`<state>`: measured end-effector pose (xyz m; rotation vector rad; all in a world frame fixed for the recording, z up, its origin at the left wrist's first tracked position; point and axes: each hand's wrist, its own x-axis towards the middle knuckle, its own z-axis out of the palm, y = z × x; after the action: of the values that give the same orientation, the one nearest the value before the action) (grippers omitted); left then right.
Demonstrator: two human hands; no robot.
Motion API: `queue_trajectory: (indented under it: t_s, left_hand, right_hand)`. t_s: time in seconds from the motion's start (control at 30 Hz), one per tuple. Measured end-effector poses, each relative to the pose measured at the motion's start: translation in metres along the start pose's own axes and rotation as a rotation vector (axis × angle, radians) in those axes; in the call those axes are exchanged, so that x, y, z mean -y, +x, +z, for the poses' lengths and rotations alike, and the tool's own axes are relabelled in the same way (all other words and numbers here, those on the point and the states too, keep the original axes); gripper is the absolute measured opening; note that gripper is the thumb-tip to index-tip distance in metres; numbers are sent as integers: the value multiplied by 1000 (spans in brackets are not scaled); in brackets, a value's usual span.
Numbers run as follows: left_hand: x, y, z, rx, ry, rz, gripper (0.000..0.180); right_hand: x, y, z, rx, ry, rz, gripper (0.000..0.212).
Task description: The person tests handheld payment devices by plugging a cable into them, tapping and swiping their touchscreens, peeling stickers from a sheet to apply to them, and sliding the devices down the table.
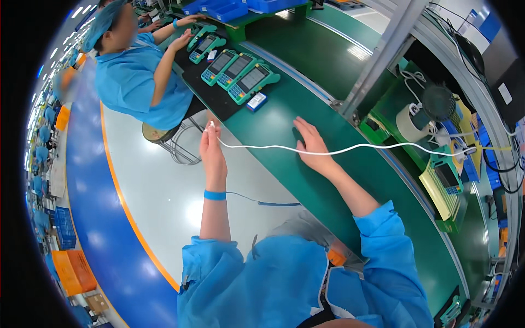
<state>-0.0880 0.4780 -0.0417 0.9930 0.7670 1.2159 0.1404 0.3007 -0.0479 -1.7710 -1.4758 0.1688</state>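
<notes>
Pinched in the fingers of my left hand point(214, 153) is the small white plug of a white cable point(339, 150), held just off the bench's left edge. The cable stretches right across the bench, passing by my right hand point(313, 143), toward a payment terminal point(447, 174) on a yellow holder. My right hand is open over the green bench, fingers extended and holding nothing. Beyond my hands, several green-cased payment terminals point(250, 82) lie on a black mat. A small blue-and-white block point(257, 101) rests beside the nearest one.
A co-worker point(136, 76) in blue sits on a stool point(158, 133) at the far left, hands near the farthest terminal. A metal post point(383, 57) rises at the bench's right side. Nearby stand a dark fan point(438, 103) and coiled cables. Blue bins point(227, 10) sit at the back.
</notes>
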Motion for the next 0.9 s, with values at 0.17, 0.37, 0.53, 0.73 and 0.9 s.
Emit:
queue_trajectory:
  t_s: [0.17,0.37,0.53,0.73,0.9]
  left_hand:
    - [13,39,9,76,437,146,36]
    - [53,53,3,72,660,324,28]
    - [76,57,30,31,830,397,28]
    - [62,78,17,18,686,315,34]
    - [45,33,20,122,575,208,34]
  right_hand:
    - [-36,68,9,-17,210,214,70]
    - [-68,158,58,-27,474,360,85]
    - [-84,205,55,26,400,334,87]
    - [-57,205,52,-44,305,342,83]
    - [-47,153,28,-50,280,370,78]
